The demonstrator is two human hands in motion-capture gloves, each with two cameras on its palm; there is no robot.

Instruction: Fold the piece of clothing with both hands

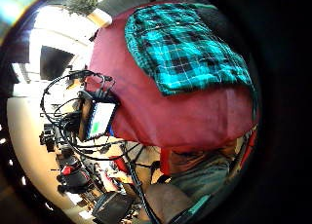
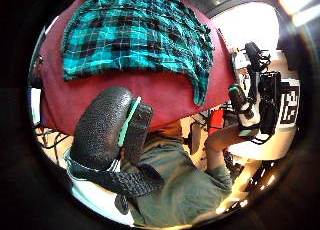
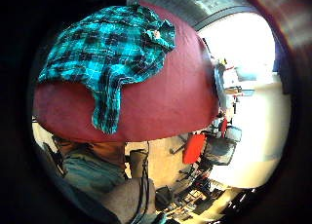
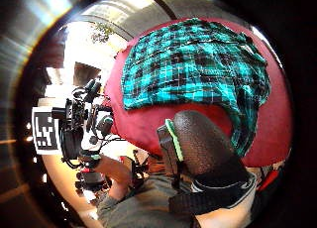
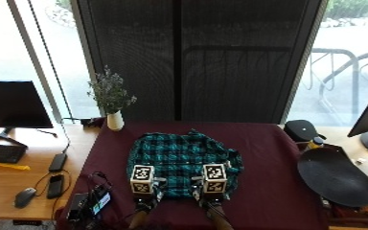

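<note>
A teal and black plaid shirt lies spread on the dark red tablecloth, its collar towards the far side. Both gloved hands hover over its near edge, the left hand by the left part and the right hand by the right part. The palm views look down on the shirt from some height, with no cloth in either hand. A relaxed left thumb and right thumb show. One sleeve trails towards the table's front edge.
A white vase with dried flowers stands at the table's far left corner. A black round disc sits off the right side. A small device with a lit screen and cables lies at the front left corner. A monitor stands on the wooden desk at left.
</note>
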